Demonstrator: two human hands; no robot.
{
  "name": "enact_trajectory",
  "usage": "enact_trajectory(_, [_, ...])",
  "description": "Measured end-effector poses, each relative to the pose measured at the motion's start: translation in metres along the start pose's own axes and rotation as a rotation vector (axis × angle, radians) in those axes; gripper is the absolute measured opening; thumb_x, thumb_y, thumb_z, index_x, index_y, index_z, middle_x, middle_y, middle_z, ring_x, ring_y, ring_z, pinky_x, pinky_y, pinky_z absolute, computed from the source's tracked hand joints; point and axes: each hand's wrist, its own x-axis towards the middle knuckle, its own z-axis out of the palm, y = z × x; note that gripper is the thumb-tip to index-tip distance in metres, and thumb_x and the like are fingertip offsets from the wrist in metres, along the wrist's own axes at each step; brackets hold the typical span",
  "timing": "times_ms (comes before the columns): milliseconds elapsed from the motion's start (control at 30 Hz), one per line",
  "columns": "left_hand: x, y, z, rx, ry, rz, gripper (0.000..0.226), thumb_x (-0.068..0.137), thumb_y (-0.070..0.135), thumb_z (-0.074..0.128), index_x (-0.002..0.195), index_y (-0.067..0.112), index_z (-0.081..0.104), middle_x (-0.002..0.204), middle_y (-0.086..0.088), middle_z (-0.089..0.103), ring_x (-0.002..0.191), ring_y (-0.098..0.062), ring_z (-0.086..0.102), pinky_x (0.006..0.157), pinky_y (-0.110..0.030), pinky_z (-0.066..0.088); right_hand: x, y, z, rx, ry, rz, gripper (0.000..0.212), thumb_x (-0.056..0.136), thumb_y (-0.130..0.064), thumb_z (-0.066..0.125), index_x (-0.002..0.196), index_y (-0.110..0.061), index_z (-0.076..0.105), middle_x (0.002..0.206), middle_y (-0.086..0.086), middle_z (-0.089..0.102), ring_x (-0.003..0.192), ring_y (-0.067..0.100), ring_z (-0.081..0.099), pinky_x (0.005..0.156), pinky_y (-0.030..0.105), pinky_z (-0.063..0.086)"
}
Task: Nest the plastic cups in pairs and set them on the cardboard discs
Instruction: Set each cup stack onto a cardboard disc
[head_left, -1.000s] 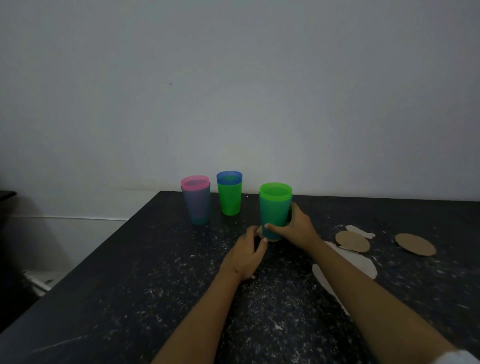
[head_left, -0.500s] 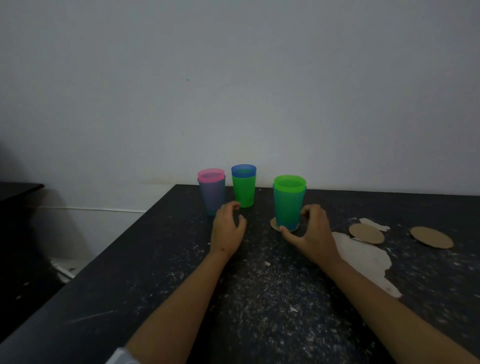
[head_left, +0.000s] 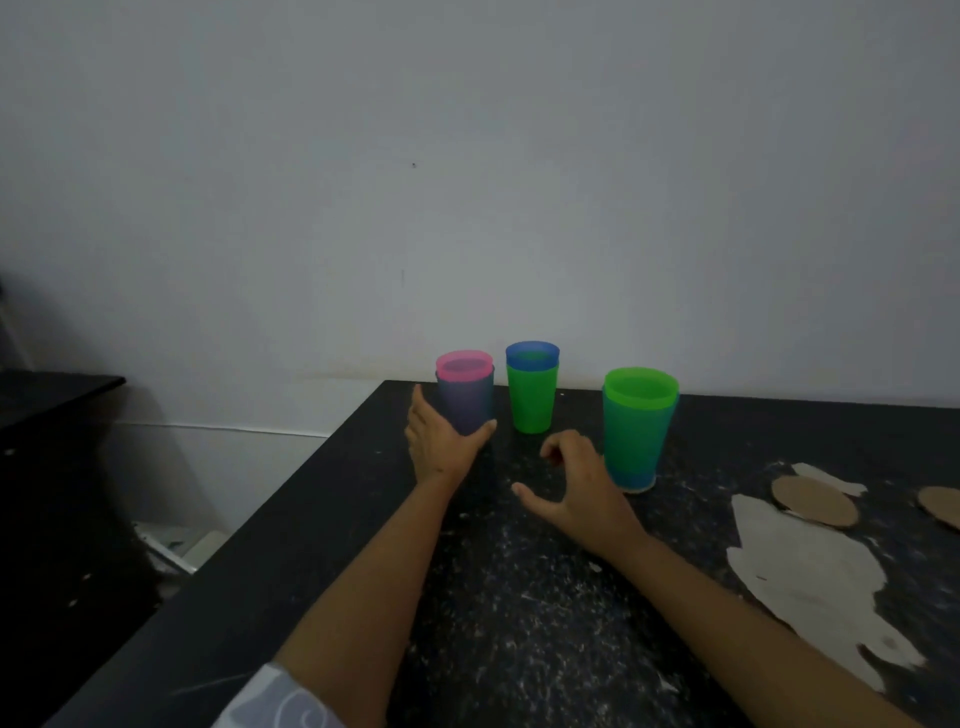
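Broadly, a dark speckled tabletop (head_left: 519, 597) carries three upright nested cup pairs. Its right side holds a pale torn patch (head_left: 810, 582) and two bare round cardboard discs (head_left: 813, 501). The left hand (head_left: 441, 441) wraps the pink-in-blue plastic cup pair (head_left: 465, 392). The right hand (head_left: 576, 493) hovers half-open, empty, beside the green-in-blue pair (head_left: 639, 426), which stands on a disc. The blue-in-green pair (head_left: 532, 387) stands between them.

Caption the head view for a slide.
Left hand wraps the pink-in-blue cup pair; right hand hangs open beside the green-in-blue pair.
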Motion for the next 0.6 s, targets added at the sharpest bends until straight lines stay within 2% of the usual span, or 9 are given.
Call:
enact_trajectory(67, [0.006,-0.006,0.006,-0.037,-0.016,-0.020,0.120,0.063,0.046,0.081,0.148,0.009,0.005,0.154,-0.017,0.021,0.141,-0.038,0.021,0.112,-0.051,0.025,0.006,0.002,0.005,0.001,-0.005,-0.002,0.037,0.075,-0.051,0.061,0.093,-0.023,0.043,0.088,-0.008,0.044,0.082,0.009,0.045,0.071,0.029,0.046])
enact_trajectory(133, [0.010,-0.012,0.011,-0.039,-0.028,-0.031,0.116,0.062,0.048,0.081,0.146,0.010,0.012,0.149,-0.016,0.034,0.137,-0.037,0.030,0.109,-0.052,0.030,0.011,0.003,0.008,0.015,-0.007,0.010,0.037,0.076,-0.050,0.061,0.092,-0.022,0.043,0.088,-0.007,0.045,0.083,0.008,0.045,0.071,0.028,0.046])
enact_trajectory(267, [0.013,-0.023,0.019,-0.046,-0.047,-0.030,0.079,0.070,0.047,0.076,0.131,0.014,0.038,0.130,-0.008,0.058,0.121,-0.030,0.052,0.101,-0.045,0.029,0.018,0.007,0.013,0.027,-0.028,0.023,0.038,0.076,-0.050,0.060,0.092,-0.021,0.044,0.088,-0.006,0.046,0.083,0.009,0.045,0.072,0.029,0.045])
enact_trajectory(333, [0.012,-0.025,0.019,-0.062,-0.037,-0.019,0.071,0.072,0.046,0.074,0.128,0.015,0.043,0.127,-0.007,0.061,0.118,-0.029,0.055,0.099,-0.044,0.030,0.020,0.006,0.013,0.024,-0.035,0.029,0.037,0.076,-0.049,0.061,0.091,-0.020,0.043,0.086,-0.005,0.045,0.082,0.010,0.044,0.072,0.031,0.045])
enact_trajectory(433, [0.004,-0.025,0.012,-0.115,0.013,-0.006,0.071,0.072,0.047,0.074,0.128,0.013,0.047,0.124,-0.009,0.063,0.115,-0.030,0.057,0.103,-0.047,0.037,0.023,0.001,0.012,0.025,-0.018,0.039,0.036,0.076,-0.047,0.062,0.088,-0.020,0.042,0.084,-0.005,0.044,0.080,0.011,0.044,0.070,0.033,0.045])
enact_trajectory(500, [-0.007,-0.021,0.004,-0.182,0.044,0.013,0.069,0.070,0.047,0.076,0.124,0.013,0.050,0.120,-0.009,0.065,0.111,-0.028,0.060,0.101,-0.050,0.041,0.022,-0.006,0.009,0.033,-0.006,0.043,0.037,0.075,-0.049,0.062,0.090,-0.021,0.041,0.086,-0.005,0.044,0.081,0.010,0.042,0.071,0.031,0.044])
enact_trajectory(600, [-0.026,-0.017,-0.007,-0.268,0.052,0.065,0.066,0.066,0.047,0.079,0.119,0.015,0.055,0.113,-0.005,0.068,0.103,-0.020,0.064,0.094,-0.047,0.050,0.022,-0.017,0.004,0.074,0.006,0.073,0.047,0.071,-0.050,0.065,0.098,-0.020,0.042,0.094,-0.004,0.044,0.089,0.010,0.044,0.076,0.027,0.044])
